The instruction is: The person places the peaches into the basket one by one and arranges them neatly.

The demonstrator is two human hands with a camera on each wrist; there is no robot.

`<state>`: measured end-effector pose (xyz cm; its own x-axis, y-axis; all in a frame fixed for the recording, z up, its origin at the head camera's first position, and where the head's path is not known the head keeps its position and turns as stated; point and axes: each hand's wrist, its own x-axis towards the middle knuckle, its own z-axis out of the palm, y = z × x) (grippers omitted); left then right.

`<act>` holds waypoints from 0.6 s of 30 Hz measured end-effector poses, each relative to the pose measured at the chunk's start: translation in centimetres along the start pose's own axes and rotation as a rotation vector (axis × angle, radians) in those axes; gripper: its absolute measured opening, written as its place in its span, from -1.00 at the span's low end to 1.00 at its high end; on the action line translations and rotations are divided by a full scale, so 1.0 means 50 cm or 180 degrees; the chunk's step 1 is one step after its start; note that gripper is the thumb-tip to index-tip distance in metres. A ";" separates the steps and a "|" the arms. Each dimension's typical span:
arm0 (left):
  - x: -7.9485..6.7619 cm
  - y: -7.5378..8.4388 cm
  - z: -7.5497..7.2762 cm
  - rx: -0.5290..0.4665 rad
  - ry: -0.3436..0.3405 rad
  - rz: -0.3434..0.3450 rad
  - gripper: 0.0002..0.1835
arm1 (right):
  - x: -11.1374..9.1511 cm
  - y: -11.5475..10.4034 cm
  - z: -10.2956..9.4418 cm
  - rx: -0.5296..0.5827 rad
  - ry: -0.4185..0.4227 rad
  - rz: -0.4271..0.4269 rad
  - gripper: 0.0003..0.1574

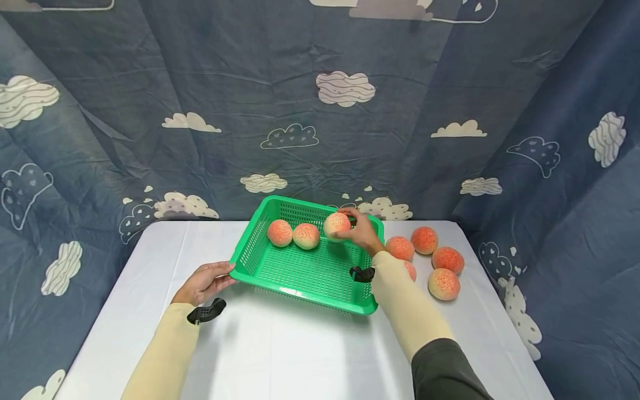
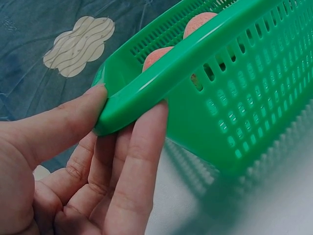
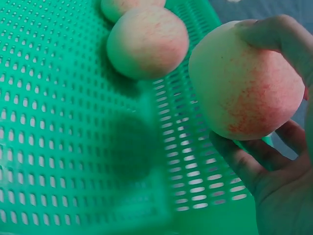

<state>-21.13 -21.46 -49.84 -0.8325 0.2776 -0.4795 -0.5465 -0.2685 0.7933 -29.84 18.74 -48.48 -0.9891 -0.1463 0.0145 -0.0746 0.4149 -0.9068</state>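
A green plastic basket (image 1: 295, 272) with slotted walls sits at an angle on the table, its near left corner apparently raised. My left hand (image 1: 202, 283) pinches the rim at that corner, thumb on top and fingers beneath, as the left wrist view shows. Over the basket's far right part, my right hand (image 1: 364, 230) grips a peach (image 3: 244, 81) between thumb and fingers. Its shadow falls on the basket floor, so the fruit hangs clear of it. Two more peaches, one pinkish (image 1: 279, 233) and one paler (image 1: 306, 236), lie side by side inside near the far wall.
Several peaches (image 1: 444, 284) lie loosely grouped on the white-covered table (image 1: 280, 355), right of the basket. One of them (image 1: 409, 269) is partly behind the right forearm. A dark blue cloud-patterned curtain (image 1: 240, 150) hangs behind the table's far edge and along both sides.
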 end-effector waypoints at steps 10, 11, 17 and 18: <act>0.004 0.002 0.002 0.0092 0.0064 0.0022 -0.75 | 0.008 0.034 0.051 -0.0033 0.0066 0.0331 -0.19; 0.004 0.002 0.002 0.0090 0.0063 0.0026 -0.74 | 0.008 0.037 0.055 -0.0056 0.0074 0.0363 -0.18; 0.001 0.001 0.001 0.0049 0.0043 0.0037 -0.87 | 0.005 0.045 0.076 -0.0149 0.0196 0.0452 -0.17; 0.001 0.001 0.000 0.0039 0.0039 0.0031 -0.90 | 0.005 0.047 0.078 -0.0178 0.0210 0.0448 -0.17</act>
<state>-21.19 -21.45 -49.83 -0.8389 0.2638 -0.4761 -0.5372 -0.2596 0.8025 -29.78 16.15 -52.25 -0.9963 -0.0246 -0.0819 0.0603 0.4768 -0.8770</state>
